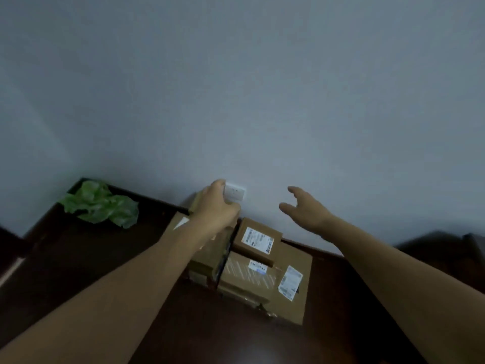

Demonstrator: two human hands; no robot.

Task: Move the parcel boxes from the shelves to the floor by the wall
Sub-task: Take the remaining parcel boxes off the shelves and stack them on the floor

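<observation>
Three parcel boxes (265,282) sat by the wall (262,101). The left hand (217,206) had its fingers curled over the tall box (207,258), and the right hand (304,208) had its fingers spread. Any boxes left to move were out of view.

A plain, pale grey-blue wall (249,88) filled most of the view under dim, even light. It met a dark brown floor (78,271) along a slanting line. A white wall socket (237,193) sat low on the wall. A crumpled green plastic bag (101,204) lay on the floor against the wall at the left. A dark, blurred shape (446,248) stood at the right edge.
</observation>
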